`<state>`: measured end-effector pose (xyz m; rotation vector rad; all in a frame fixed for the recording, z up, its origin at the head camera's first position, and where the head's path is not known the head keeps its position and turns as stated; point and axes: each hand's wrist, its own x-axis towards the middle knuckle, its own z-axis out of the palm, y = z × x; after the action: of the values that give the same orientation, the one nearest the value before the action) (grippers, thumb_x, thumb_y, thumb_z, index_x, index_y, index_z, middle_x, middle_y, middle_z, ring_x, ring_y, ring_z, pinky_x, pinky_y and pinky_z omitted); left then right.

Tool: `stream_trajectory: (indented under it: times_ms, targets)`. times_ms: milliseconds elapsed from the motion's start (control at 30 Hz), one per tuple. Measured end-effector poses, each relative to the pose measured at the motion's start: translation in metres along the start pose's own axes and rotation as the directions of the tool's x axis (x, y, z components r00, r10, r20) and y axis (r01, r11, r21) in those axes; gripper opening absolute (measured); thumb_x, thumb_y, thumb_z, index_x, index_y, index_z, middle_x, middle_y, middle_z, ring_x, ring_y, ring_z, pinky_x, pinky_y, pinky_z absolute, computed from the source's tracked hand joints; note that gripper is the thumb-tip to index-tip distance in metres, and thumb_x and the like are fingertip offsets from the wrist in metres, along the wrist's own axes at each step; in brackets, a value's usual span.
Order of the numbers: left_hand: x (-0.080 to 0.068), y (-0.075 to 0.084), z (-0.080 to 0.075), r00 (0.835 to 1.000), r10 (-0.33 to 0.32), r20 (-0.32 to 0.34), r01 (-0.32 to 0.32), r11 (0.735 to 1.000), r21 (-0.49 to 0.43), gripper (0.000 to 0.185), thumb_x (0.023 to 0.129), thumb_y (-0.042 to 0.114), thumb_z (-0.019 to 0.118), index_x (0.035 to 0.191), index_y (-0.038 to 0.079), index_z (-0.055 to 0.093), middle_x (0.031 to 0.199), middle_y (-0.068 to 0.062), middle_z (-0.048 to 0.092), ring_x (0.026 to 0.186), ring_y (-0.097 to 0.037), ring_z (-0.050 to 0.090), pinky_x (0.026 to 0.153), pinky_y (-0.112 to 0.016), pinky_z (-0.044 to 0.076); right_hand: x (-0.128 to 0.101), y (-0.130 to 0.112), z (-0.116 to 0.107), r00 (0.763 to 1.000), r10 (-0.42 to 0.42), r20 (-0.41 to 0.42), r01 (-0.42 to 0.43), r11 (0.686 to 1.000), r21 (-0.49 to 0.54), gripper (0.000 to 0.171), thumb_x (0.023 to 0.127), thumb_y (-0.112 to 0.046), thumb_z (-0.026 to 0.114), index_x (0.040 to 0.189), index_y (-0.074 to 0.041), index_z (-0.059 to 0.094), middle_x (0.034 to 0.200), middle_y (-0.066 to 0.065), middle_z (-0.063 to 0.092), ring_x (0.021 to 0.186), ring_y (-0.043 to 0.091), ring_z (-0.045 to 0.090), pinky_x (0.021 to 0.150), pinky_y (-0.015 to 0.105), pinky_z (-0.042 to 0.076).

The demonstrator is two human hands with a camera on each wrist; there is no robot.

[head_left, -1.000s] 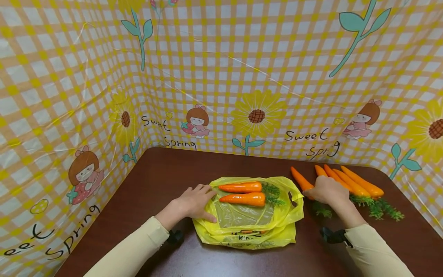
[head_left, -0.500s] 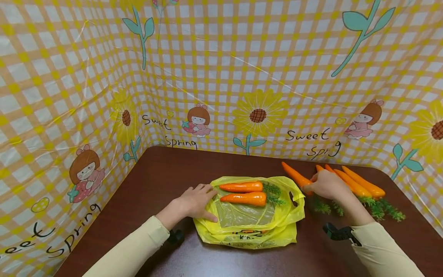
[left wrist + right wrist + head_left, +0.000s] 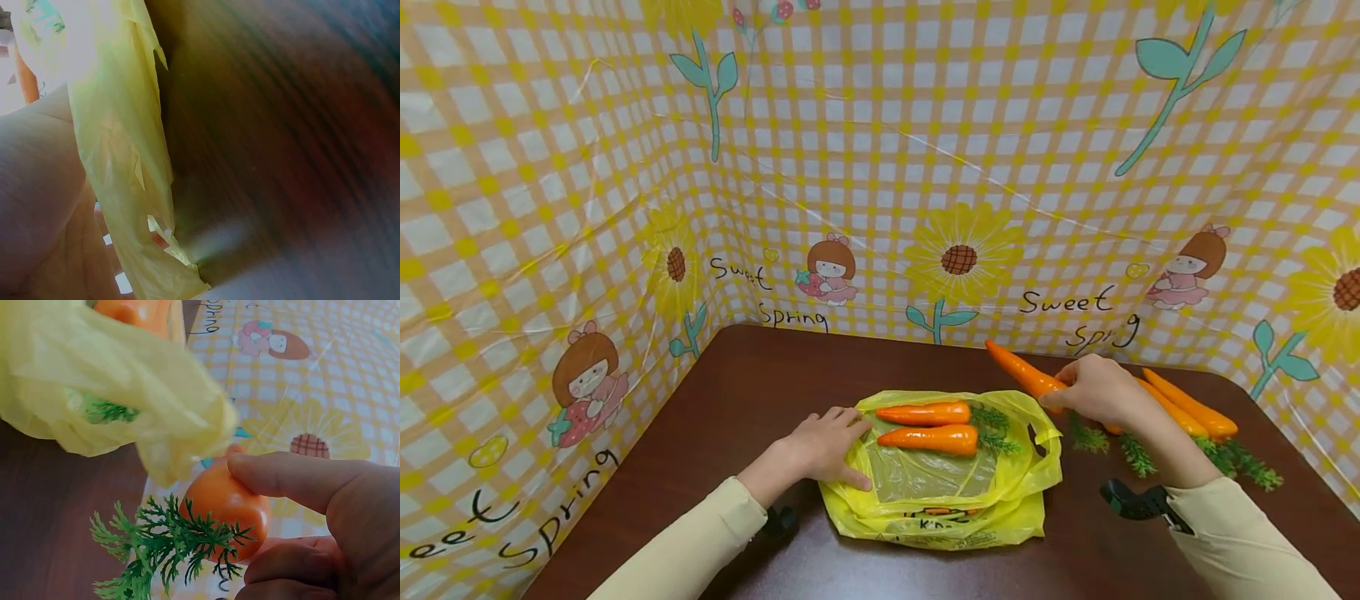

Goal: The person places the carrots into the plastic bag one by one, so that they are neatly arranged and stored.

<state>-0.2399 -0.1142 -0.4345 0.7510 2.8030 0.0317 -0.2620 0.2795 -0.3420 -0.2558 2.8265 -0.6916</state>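
A yellow plastic bag (image 3: 947, 492) lies flat on the brown table (image 3: 760, 375), with two orange carrots (image 3: 928, 427) with green tops on it. My left hand (image 3: 827, 446) presses the bag's left edge (image 3: 125, 175) with flat fingers. My right hand (image 3: 1093, 390) grips a third carrot (image 3: 1022, 372) near its green top (image 3: 162, 544) and holds it lifted, tip pointing up and left, just right of the bag. In the right wrist view my thumb and fingers (image 3: 300, 481) wrap the carrot's (image 3: 228, 509) thick end beside the bag's yellow rim (image 3: 125, 387).
More carrots (image 3: 1187, 408) with green leaves (image 3: 1240, 462) lie on the table behind and right of my right hand. Checked yellow cloth walls (image 3: 925, 167) with sunflower prints close off the back and both sides. Bare table lies left of the bag.
My right hand has picked one carrot out of the pile and lifted it up and left toward the bag. The left hand has stayed on the bag.
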Motion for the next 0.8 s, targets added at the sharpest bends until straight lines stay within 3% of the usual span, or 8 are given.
stream_trajectory:
  times_ms: [200, 467, 800]
  targets:
    - [0.0, 0.0, 0.001, 1.0, -0.003, 0.003, 0.003, 1.0, 0.004, 0.094, 0.083, 0.071, 0.067, 0.158, 0.024, 0.035, 0.163, -0.004, 0.031, 0.15, -0.026, 0.028, 0.115, -0.059, 0.032, 0.0, -0.014, -0.008, 1.0, -0.021, 0.009, 0.021, 0.999, -0.04, 0.052, 0.09, -0.034, 0.073, 0.12, 0.008, 0.068, 0.053, 0.003, 0.055, 0.044, 0.013, 0.045, 0.047, 0.032, 0.041]
    - [0.002, -0.002, 0.001, 1.0, -0.002, 0.001, 0.002, 1.0, 0.012, 0.094, 0.083, 0.071, 0.066, 0.158, 0.024, 0.035, 0.163, -0.004, 0.031, 0.15, -0.027, 0.029, 0.113, -0.057, 0.034, 0.0, -0.033, -0.016, 0.996, -0.087, 0.004, 0.087, 0.988, -0.126, 0.052, 0.089, -0.035, 0.074, 0.119, 0.006, 0.069, 0.048, -0.004, 0.043, 0.043, 0.01, 0.035, 0.045, 0.028, 0.034]
    - [0.002, -0.001, 0.0, 1.0, -0.005, 0.013, 0.005, 1.0, 0.008, 0.094, 0.084, 0.071, 0.066, 0.158, 0.024, 0.034, 0.163, -0.004, 0.03, 0.15, -0.027, 0.028, 0.114, -0.057, 0.033, -0.007, -0.052, -0.016, 0.985, -0.147, 0.085, 0.159, 0.975, -0.153, 0.055, 0.089, -0.034, 0.074, 0.124, 0.009, 0.066, 0.062, 0.001, 0.066, 0.05, 0.011, 0.042, 0.055, 0.03, 0.038]
